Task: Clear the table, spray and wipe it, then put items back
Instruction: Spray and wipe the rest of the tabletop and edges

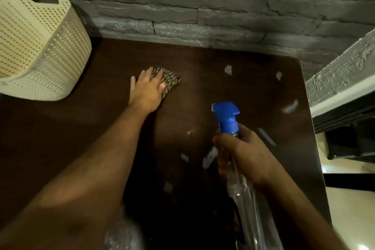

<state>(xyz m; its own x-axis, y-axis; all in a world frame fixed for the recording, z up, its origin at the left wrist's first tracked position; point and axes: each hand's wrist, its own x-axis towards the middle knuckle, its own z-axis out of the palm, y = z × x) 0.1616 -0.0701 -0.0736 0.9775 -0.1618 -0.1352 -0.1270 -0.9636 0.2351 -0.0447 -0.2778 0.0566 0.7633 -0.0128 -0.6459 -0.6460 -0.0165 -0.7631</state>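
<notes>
A dark brown wooden table (203, 63) fills the view. My left hand (147, 89) lies flat, fingers spread, pressing a brown-and-white striped cloth (169, 81) against the tabletop near its far middle. My right hand (241, 150) is closed around the neck of a clear spray bottle (243, 189) with a blue trigger head (226, 115), held above the right half of the table. The nozzle points left. Several pale, worn patches (290, 106) dot the right side of the surface.
A cream perforated plastic basket (38, 46) stands at the table's far left corner. A grey stone-textured wall (203, 6) runs behind the table. Beyond the right edge are a pale shiny floor (349, 199) and dark furniture (349, 138). Something pale and blurred sits at the bottom edge.
</notes>
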